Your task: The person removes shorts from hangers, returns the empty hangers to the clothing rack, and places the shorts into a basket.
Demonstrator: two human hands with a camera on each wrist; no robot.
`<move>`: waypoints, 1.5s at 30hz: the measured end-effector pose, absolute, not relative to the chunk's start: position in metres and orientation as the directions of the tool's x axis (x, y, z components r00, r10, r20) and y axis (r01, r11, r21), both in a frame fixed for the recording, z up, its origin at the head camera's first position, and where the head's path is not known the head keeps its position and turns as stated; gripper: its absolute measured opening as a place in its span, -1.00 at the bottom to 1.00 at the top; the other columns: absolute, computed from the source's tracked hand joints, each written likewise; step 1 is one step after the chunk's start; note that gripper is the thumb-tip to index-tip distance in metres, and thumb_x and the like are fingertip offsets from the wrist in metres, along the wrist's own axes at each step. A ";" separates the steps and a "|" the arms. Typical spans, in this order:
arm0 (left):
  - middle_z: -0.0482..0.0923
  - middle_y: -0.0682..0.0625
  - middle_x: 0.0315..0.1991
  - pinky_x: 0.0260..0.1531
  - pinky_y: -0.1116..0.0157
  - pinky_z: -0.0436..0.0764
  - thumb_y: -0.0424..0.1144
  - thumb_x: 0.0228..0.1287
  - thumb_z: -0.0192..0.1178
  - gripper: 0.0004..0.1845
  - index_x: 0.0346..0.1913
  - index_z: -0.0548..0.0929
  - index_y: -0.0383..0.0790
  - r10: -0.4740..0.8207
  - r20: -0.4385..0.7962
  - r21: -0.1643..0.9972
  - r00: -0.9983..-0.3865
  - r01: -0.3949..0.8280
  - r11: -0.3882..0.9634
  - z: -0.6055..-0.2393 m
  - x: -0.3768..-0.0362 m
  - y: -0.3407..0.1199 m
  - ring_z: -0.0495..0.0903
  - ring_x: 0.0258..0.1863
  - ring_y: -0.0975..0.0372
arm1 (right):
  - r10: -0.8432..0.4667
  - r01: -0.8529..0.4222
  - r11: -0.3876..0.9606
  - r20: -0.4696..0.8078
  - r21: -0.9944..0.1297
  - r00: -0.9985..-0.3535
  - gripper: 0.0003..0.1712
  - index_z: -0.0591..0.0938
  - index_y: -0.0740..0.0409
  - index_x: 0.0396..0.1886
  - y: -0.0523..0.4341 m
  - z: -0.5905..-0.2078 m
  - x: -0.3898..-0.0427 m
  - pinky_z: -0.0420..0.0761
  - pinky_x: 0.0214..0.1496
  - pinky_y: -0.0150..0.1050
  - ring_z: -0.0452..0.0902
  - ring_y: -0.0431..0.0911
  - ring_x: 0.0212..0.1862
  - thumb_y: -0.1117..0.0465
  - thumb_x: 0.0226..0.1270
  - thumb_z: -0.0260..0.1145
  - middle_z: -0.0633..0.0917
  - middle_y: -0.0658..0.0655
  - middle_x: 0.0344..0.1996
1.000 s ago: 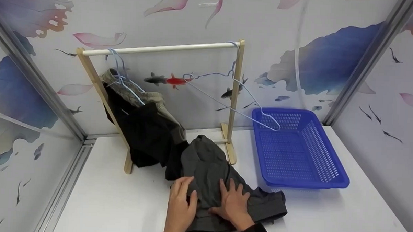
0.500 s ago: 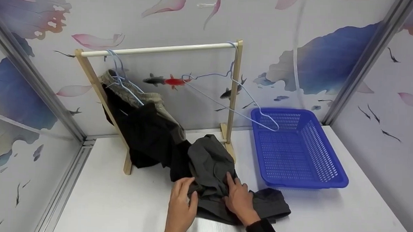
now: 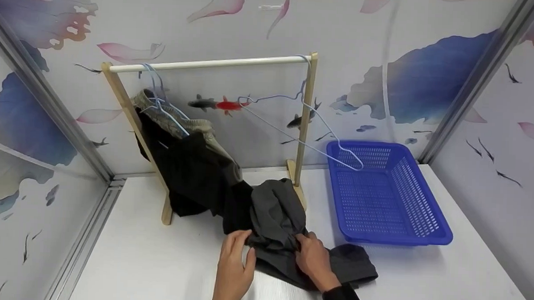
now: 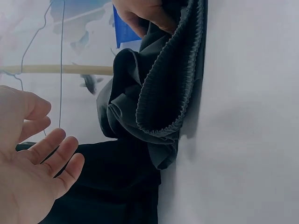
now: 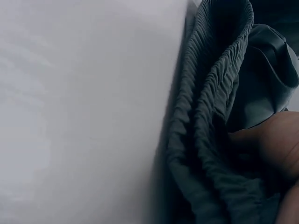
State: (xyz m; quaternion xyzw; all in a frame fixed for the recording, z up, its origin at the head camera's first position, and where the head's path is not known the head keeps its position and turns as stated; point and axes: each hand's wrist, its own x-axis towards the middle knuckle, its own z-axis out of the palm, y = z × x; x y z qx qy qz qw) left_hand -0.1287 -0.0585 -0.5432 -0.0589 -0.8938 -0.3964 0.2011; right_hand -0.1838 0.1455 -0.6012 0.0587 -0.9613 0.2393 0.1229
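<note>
Dark grey pants (image 3: 278, 212) lie bunched on the white table, one leg stretched to the right. Their gathered elastic waistband (image 4: 193, 70) gapes open toward the person in the left wrist view. My right hand (image 3: 315, 260) pinches the cloth just behind the waistband; in the right wrist view the thumb (image 5: 252, 135) pushes into the folds, and the other fingertips are hidden by fabric. At the pants' left side, my left hand (image 3: 235, 266) is held with fingers loosely bent and nothing in it. The left wrist view shows its palm apart from the cloth.
Behind stands a wooden rack with a white rail (image 3: 230, 61). Black pants (image 3: 190, 178) and beige pants (image 3: 201, 126) hang at its left, the black cloth reaching the grey pants. A bare blue wire hanger (image 3: 326, 122) hangs at the right, beside a blue basket (image 3: 363, 193).
My right hand has gone from lying spread on the pants to pinching them. The near waistband edge has moved away from the person and the cloth has bunched up. The left hand has hardly moved.
</note>
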 end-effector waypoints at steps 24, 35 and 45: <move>0.53 -0.02 0.12 0.16 0.06 0.57 -0.47 0.32 0.29 -0.60 0.21 0.63 -0.30 -0.037 0.462 0.667 -0.886 0.319 0.674 -0.546 -0.129 -0.054 0.55 0.15 0.11 | 0.022 -0.432 0.684 0.609 -0.588 -0.793 -0.51 0.68 0.27 -0.12 0.172 -0.585 -0.174 0.65 -0.04 0.08 0.62 0.22 0.11 0.74 -0.03 0.33 0.55 0.40 0.22; 0.54 -0.04 0.09 0.13 0.07 0.57 -0.47 0.29 0.30 -0.62 0.18 0.65 -0.31 -0.026 0.503 0.643 -0.864 0.354 0.679 -0.546 -0.131 -0.053 0.55 0.12 0.09 | 0.096 -0.426 0.641 0.616 -0.639 -0.782 -0.52 0.65 0.33 0.02 0.182 -0.570 -0.175 0.57 0.02 0.07 0.64 0.17 -0.03 0.68 0.07 0.30 0.73 0.25 -0.06; 0.54 -0.03 0.09 0.12 0.07 0.57 -0.48 0.29 0.31 -0.60 0.19 0.64 -0.31 -0.019 0.489 0.655 -0.872 0.353 0.668 -0.548 -0.130 -0.051 0.55 0.12 0.11 | 0.177 -0.401 0.542 0.567 -0.738 -0.804 -0.66 0.65 0.33 0.05 0.192 -0.544 -0.173 0.53 0.10 -0.36 0.62 -0.01 0.03 0.59 0.31 0.28 0.72 0.23 -0.04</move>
